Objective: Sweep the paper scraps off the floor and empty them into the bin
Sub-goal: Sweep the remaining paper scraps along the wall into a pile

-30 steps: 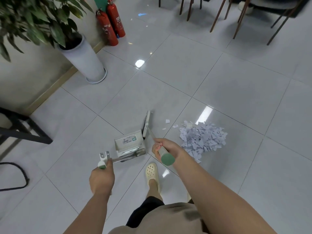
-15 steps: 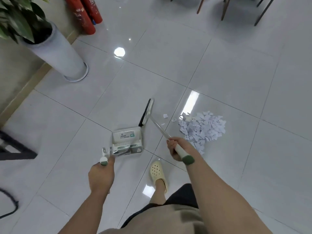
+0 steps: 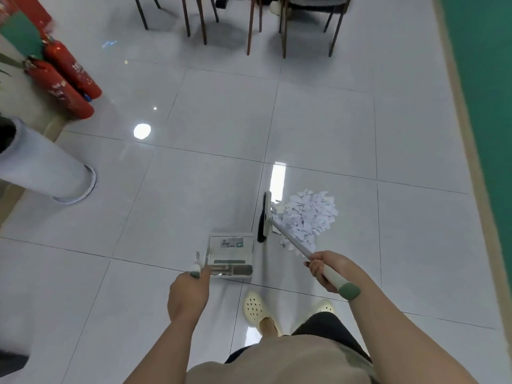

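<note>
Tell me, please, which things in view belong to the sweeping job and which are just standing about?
Job:
broom, held by right hand
dustpan, handle held by left hand
paper scraps, piled beside the broom head

Not the job:
fire extinguishers
planter
chairs

Right hand (image 3: 328, 270) grips broom (image 3: 264, 214) beside paper scraps (image 3: 306, 214); left hand (image 3: 188, 293) holds dustpan (image 3: 231, 254).

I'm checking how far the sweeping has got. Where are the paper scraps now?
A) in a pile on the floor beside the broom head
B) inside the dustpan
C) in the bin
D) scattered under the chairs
A: the paper scraps lie heaped on the floor right of the broom head; the dustpan holds none.
</note>
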{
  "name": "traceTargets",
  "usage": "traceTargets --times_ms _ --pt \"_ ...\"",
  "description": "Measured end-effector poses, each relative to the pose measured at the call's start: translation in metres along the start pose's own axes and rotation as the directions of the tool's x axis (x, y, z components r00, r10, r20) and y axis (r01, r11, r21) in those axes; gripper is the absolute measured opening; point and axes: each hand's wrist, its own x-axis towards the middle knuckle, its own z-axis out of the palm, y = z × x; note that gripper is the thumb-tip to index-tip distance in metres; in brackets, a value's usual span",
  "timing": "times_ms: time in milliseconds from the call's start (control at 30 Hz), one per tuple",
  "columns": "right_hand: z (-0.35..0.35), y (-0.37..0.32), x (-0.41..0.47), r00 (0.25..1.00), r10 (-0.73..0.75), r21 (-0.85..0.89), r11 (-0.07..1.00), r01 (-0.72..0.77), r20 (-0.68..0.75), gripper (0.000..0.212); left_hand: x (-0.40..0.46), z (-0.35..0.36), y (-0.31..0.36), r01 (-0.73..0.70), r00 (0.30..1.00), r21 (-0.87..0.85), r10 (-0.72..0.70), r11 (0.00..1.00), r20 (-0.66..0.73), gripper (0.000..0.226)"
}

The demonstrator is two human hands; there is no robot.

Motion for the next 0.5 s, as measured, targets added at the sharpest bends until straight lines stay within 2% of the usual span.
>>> traceTargets --times_ms 133,267,433,500 --pt "-0.026 -0.013 -0.025 0.996 0.006 0.158 0.987 -0.019 0.088 0.013 -0.005 0.014 0.018 -0.115 0.993 0.117 0.110 0.987 0.045 0.058" --pt "-0.055 -0.009 -0.058 0.987 -0.019 0.296 0.955 -0.030 0.163 0.017 -0.008 0.032 0.029 -0.155 0.986 0.148 0.143 0.977 0.087 0.059" --pt "-0.098 -0.006 -0.083 0.961 -0.048 0.276 0.961 -0.031 0.273 0.055 -0.005 0.044 0.042 -0.238 0.966 0.179 0.213 0.955 0.149 0.059" --pt "-0.107 -0.006 -0.090 0.958 -0.054 0.248 0.969 -0.018 0.282 0.056 -0.002 0.046 0.047 -0.289 0.951 0.230 0.251 0.929 0.179 0.060"
